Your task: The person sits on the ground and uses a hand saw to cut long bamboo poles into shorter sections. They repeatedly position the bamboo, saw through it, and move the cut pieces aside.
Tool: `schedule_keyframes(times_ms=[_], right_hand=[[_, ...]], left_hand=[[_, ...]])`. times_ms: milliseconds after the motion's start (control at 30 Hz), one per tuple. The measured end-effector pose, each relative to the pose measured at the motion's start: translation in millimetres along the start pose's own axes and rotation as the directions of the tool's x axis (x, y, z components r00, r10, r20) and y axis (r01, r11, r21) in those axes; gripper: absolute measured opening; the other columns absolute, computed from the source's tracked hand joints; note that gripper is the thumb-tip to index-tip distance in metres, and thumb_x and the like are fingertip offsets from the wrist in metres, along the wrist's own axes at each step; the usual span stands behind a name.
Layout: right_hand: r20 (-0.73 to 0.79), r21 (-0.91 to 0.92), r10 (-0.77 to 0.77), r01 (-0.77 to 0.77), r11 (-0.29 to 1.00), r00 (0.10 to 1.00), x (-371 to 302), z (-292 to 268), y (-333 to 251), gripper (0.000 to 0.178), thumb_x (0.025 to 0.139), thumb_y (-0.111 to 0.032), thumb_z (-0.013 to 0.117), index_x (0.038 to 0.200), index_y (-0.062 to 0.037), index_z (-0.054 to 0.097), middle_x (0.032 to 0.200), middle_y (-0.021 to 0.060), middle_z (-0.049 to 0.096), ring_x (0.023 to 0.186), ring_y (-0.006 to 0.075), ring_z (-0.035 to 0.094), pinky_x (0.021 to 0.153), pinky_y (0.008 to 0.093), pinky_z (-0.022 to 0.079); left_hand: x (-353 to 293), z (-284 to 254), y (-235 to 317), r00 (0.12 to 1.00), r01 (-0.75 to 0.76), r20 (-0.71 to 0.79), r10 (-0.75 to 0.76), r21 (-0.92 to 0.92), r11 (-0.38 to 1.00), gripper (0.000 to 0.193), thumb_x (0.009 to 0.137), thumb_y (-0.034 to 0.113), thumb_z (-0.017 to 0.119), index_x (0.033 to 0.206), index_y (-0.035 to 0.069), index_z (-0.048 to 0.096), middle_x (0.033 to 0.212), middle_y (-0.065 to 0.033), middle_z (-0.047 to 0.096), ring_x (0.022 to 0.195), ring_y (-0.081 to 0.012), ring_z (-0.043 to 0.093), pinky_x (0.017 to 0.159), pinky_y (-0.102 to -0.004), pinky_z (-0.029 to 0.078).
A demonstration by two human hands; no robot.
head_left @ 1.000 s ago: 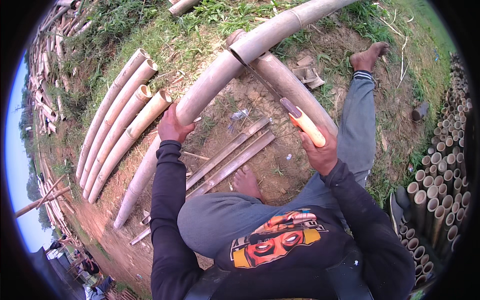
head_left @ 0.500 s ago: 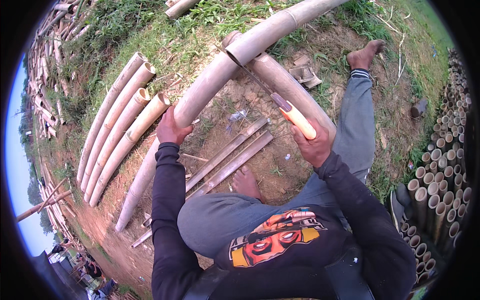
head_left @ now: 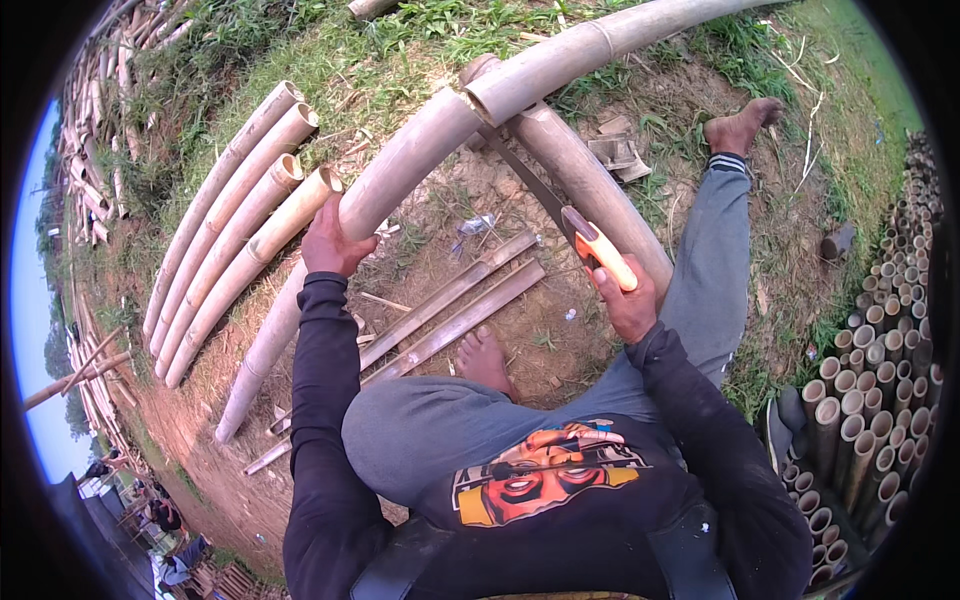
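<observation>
1. A thick brown round bamboo log [head_left: 592, 185] lies slantwise on the soil.
2. A long grey-tan round bamboo pole [head_left: 560, 62] crosses over the log's upper end, its sawn break just left of the log; whether the 2 sections are fully parted, I cannot tell.
3. Left of the log, the left hand [head_left: 336, 238] grips the pole's nearer section.
4. At the log's lower end, the right hand [head_left: 628, 295] is closed around the handle of an orange-handled metal handsaw [head_left: 606, 256], whose blade slants along the log's left side toward the break.
5. Below and left of the log lie 2 long split brown bamboo strips [head_left: 475, 311].
6. Well left of the log, 4 tan hollow bamboo tubes [head_left: 262, 248] lie side by side.
7. Well right of the log is a dense stack of pale-ended bamboo tubes [head_left: 880, 400].
</observation>
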State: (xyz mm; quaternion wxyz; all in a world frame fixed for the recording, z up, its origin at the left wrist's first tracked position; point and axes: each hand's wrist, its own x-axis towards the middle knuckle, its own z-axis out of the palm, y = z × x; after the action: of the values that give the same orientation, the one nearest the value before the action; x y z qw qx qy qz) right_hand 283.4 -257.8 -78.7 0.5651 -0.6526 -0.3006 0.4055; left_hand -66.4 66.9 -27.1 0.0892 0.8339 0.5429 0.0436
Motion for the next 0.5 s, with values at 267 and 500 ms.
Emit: schedule_keyframes(times_ms=[267,500], right_hand=[[0.088,-0.273,-0.088,0.109,0.956,0.992,9.8,2.0,-35.3,0.071,0.103,-0.044,0.063,0.151,0.0035,0.045,0.147,0.018,0.047,0.133,0.0302,0.051,0.112,0.0437,0.042],[0.15,-0.154,0.303,-0.281,0.947,0.941,15.3,47.0,-25.9,0.047,0.106,-0.032,0.062,0.137,0.0033,0.059,0.127,0.0158,0.062,0.114,0.0253,0.063,0.099,0.0392,0.052]], left_hand=[[-118.7,-24.9,38.4,0.917,-0.093,0.363,0.167,-0.212,0.973,0.083,0.061,0.037,0.089,0.133,0.01,0.058,0.113,-0.0184,0.07,0.107,-0.039,0.069,0.087,-0.0504,0.055],[-203.2,5.9,17.4,0.989,0.024,0.14,0.037,-0.41,0.912,0.085,0.074,0.053,0.084,0.143,0.012,0.055,0.134,-0.02,0.065,0.129,-0.0394,0.059,0.106,-0.0523,0.043]])
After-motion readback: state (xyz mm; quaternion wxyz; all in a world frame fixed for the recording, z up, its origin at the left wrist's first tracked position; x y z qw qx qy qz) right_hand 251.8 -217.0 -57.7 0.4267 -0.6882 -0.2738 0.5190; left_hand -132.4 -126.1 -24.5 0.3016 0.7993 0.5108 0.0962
